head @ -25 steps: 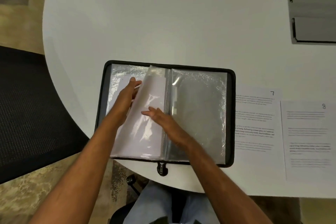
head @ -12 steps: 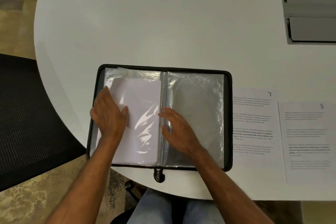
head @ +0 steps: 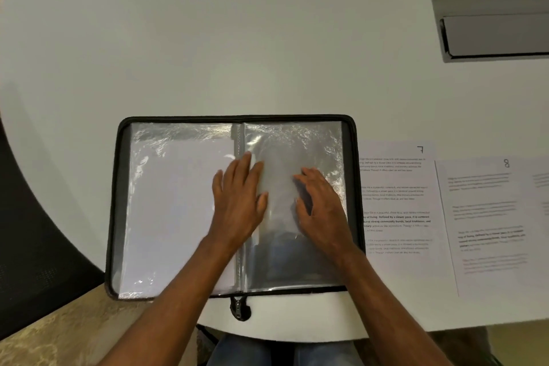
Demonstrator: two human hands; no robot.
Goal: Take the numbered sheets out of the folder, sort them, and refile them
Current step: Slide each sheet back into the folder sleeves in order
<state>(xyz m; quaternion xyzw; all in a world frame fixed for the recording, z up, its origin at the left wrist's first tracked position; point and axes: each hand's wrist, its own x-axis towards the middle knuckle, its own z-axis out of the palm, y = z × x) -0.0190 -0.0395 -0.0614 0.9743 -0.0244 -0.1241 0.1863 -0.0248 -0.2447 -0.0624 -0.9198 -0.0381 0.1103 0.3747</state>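
Blue denim on our knees (head: 252, 349) shows at the very bottom, under the near edge of a white round table (head: 208, 38). Just beyond that edge lies the black zip folder (head: 117, 187), spread flat, its near left corner overhanging the table and its zipper pull (head: 238, 307) dangling off the front.

Both our forearms reach over the folder. Our left hand (head: 239, 202) lies palm down across the centre spine, fingers straight and close together, thumb resting out to the right on the clear plastic. Our right hand (head: 322, 211) rests on the right-hand clear sleeve (head: 294, 261); its fingers are bent a little and loosely together, with the tips touching the plastic. We cannot tell whether they catch a sleeve edge. That right sleeve looks see-through and grey, with no white page showing in it. The left-hand sleeve holds a white sheet (head: 175, 202), its blank side towards us.

To the right of the folder, flat on the table, lies a printed sheet marked 7 (head: 398, 202), its left edge tucked under or against the folder's rim. Further right, a sheet marked 8 (head: 487, 217) overlaps the edge of the first, and it runs out of view at the right.

Far off at the upper right, a grey recessed hatch (head: 493, 6) is set into the tabletop. A dark mesh chair (head: 35, 261) stands at the left, over patterned carpet (head: 74, 336).
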